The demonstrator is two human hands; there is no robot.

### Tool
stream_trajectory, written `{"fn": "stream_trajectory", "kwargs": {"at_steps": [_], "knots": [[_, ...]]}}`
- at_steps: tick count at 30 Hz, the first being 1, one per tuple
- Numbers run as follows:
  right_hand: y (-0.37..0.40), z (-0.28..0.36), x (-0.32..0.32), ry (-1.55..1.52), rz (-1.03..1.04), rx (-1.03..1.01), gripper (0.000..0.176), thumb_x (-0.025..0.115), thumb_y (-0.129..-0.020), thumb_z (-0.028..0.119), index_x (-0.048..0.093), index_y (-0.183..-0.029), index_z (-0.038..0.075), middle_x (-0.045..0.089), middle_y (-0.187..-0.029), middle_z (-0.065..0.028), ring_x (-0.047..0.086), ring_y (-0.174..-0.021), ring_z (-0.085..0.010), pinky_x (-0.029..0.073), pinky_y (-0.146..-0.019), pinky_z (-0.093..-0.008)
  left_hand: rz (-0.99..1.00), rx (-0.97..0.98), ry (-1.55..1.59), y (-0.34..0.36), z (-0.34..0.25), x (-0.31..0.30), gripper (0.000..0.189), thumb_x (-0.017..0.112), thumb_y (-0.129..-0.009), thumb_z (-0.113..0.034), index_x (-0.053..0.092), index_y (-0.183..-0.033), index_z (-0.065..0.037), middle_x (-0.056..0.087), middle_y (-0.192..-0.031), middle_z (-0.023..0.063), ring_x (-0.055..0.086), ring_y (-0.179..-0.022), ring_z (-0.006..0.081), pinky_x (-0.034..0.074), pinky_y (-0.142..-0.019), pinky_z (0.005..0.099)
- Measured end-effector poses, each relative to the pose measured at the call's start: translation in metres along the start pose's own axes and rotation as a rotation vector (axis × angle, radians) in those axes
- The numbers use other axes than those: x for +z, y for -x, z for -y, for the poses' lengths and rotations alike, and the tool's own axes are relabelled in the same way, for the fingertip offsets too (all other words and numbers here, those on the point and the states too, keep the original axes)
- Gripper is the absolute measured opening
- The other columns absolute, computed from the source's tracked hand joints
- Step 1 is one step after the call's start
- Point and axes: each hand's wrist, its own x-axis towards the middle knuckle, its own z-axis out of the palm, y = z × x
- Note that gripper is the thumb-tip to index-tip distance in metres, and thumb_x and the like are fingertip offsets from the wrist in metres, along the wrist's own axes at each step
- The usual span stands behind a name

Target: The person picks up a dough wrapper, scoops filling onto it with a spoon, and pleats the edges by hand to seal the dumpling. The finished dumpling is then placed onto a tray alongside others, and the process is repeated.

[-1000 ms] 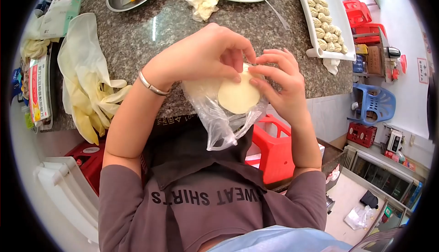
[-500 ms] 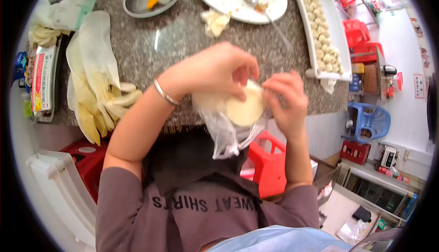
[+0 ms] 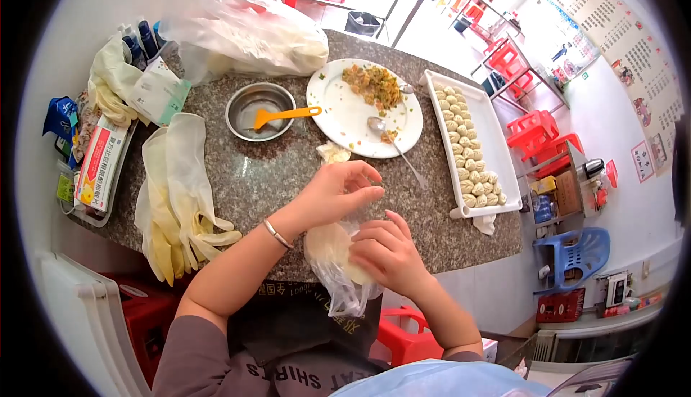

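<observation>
My left hand [image 3: 337, 192], with a bracelet at the wrist, hovers above the near edge of the counter, its thumb and curved fingers apart and nothing visible between them. Just below it, round pale dough wrappers [image 3: 355, 272] sit in a clear plastic bag [image 3: 345, 299] at the counter edge. My right hand [image 3: 392, 254] curls its fingers over the wrappers from the right; its palm side is hidden. Beyond my hands is a white oval plate [image 3: 338, 113] with chopped filling [image 3: 373, 85] and a spoon [image 3: 378, 125].
A white tray [image 3: 497, 156] holds rows of pleated dumplings [image 3: 464, 145] at the right. A metal bowl [image 3: 241, 127] with an orange spatula [image 3: 277, 115], rubber gloves [image 3: 180, 195] and a large plastic bag [image 3: 252, 26] occupy the left and back. A crumpled tissue [image 3: 333, 153] lies near the plate.
My left hand has lifted off the wrappers and opened. My right hand has moved in over them. The head view has tilted up, showing more of the counter and room.
</observation>
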Motion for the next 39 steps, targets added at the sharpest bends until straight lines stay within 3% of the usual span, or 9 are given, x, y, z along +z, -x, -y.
{"fn": "stream_trajectory", "kwargs": {"at_steps": [3,5,14,17,24,30,32,35,39], "knots": [[0.0,0.0,0.002,-0.046,0.001,-0.012,0.018,0.074,-0.078,0.017,0.065,-0.094,0.014,0.064,-0.092,-0.0004,0.062,-0.097,-0.0182,0.039,-0.101,-0.0454,-0.031,0.022,0.021,0.0,0.002,0.001,0.025,0.071,-0.088,-0.017,0.063,-0.106,-0.002,0.067,-0.081,0.0015,0.06,-0.073,0.0048,0.049,-0.065,0.0217],[-0.003,0.0,0.002,-0.035,0.002,-0.028,0.019,0.073,-0.078,0.016,0.066,-0.095,0.014,0.064,-0.092,-0.0002,0.062,-0.097,-0.0179,0.04,-0.101,-0.0455,-0.04,0.012,-0.013,0.0,0.001,0.001,0.028,0.072,-0.085,-0.024,0.066,-0.101,-0.001,0.07,-0.081,0.0072,0.065,-0.074,0.0113,0.052,-0.069,0.0271],[0.002,-0.003,0.002,0.043,-0.073,-0.125,0.021,0.074,-0.076,0.015,0.067,-0.096,0.014,0.064,-0.092,0.0015,0.062,-0.095,-0.0166,0.042,-0.098,-0.0448,-0.063,0.046,-0.025,0.001,0.002,0.002,0.029,0.072,-0.084,-0.024,0.067,-0.1,-0.001,0.071,-0.082,0.0096,0.068,-0.076,0.0146,0.053,-0.072,0.0287],[0.004,-0.003,0.003,0.081,-0.097,-0.143,0.022,0.074,-0.074,0.014,0.068,-0.095,0.013,0.064,-0.093,0.0015,0.061,-0.095,-0.0169,0.042,-0.097,-0.0441,-0.038,0.037,-0.083,0.002,-0.001,0.001,0.025,0.072,-0.087,-0.018,0.065,-0.104,-0.001,0.069,-0.084,0.006,0.064,-0.077,0.0086,0.052,-0.07,0.025],[0.002,-0.001,-0.003,0.063,-0.054,-0.091,0.019,0.073,-0.073,0.009,0.065,-0.09,0.012,0.062,-0.095,-0.0031,0.061,-0.093,-0.0208,0.044,-0.095,-0.0441,-0.036,0.055,-0.081,0.001,0.003,0.002,0.025,0.072,-0.087,-0.018,0.064,-0.104,-0.001,0.069,-0.085,0.0058,0.064,-0.077,0.009,0.052,-0.071,0.025],[0.007,-0.013,-0.005,-0.046,-0.183,0.002,0.021,0.07,-0.072,0.001,0.061,-0.089,0.008,0.063,-0.087,-0.006,0.062,-0.087,-0.0246,0.045,-0.095,-0.045,0.19,-0.015,0.23,0.001,0.009,0.0,0.025,0.067,-0.092,-0.02,0.063,-0.109,-0.002,0.068,-0.095,0.004,0.062,-0.084,0.008,0.051,-0.074,0.0241],[0.009,-0.017,-0.005,-0.04,-0.24,0.018,0.022,0.068,-0.072,-0.002,0.061,-0.091,0.007,0.063,-0.086,-0.0078,0.062,-0.083,-0.0262,0.047,-0.089,-0.0427,0.336,-0.153,0.239,0.002,0.002,-0.002,0.028,0.064,-0.095,-0.023,0.062,-0.112,-0.002,0.068,-0.098,0.0027,0.061,-0.088,0.0079,0.05,-0.078,0.0243],[0.014,-0.02,-0.003,-0.121,-0.407,0.23,0.016,0.063,-0.079,-0.005,0.06,-0.092,0.004,0.064,-0.087,-0.0116,0.062,-0.079,-0.0283,0.049,-0.077,-0.0373,0.422,-0.126,0.296,0.003,0.006,0.0,0.028,0.06,-0.096,-0.021,0.061,-0.115,-0.001,0.067,-0.102,0.0029,0.061,-0.092,0.0084,0.05,-0.083,0.0255],[0.014,-0.021,0.0,-0.28,-0.59,0.37,0.012,0.062,-0.084,-0.004,0.061,-0.094,0.002,0.065,-0.089,-0.0123,0.063,-0.081,-0.0263,0.05,-0.073,-0.0333,0.503,-0.066,0.255,0.002,0.01,0.002,0.027,0.057,-0.097,-0.016,0.06,-0.119,0.0,0.066,-0.106,0.0034,0.06,-0.097,0.009,0.049,-0.087,0.0267]]}}
